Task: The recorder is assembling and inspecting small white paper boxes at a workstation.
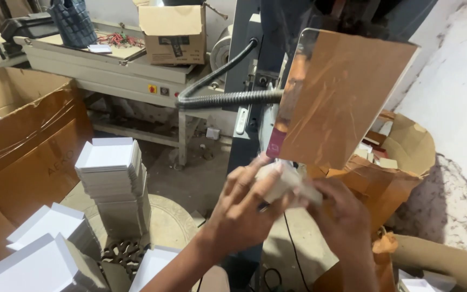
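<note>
- Left hand [244,208] and right hand [344,211] meet at centre frame, both closed around one small white cardboard piece [285,181]; fingers [237,181] of the left curl over its near edge, the right grips its far end.
- The piece sits between the two hands, held up in the air just below the copper-coloured plate [341,97] of the machine [255,65]; whether it touches the plate cannot be told.
- Handling judgement: the piece looks light and thin, stiff enough to keep its shape but easy to crease or crush. Best held by the edges or folded walls with a gentle pinch, not pressed on the flat face. Surface looks matte, so slipping seems unlikely.
- A ribbed grey hose [228,99] runs from the left into the machine beside the plate.
- Left of the hands, a tall stack of white flat box blanks [113,178] stands on the floor; more white blanks [44,249] lie lower left, fanned and tilted.
- A large brown carton [22,135] stands open at far left.
- Right of the hands, a torn brown paper sack [401,162] holds scraps.
- In the background, a long grey counter [109,70] carries a small cardboard box [174,32] and a dark blue basket [74,21].
</note>
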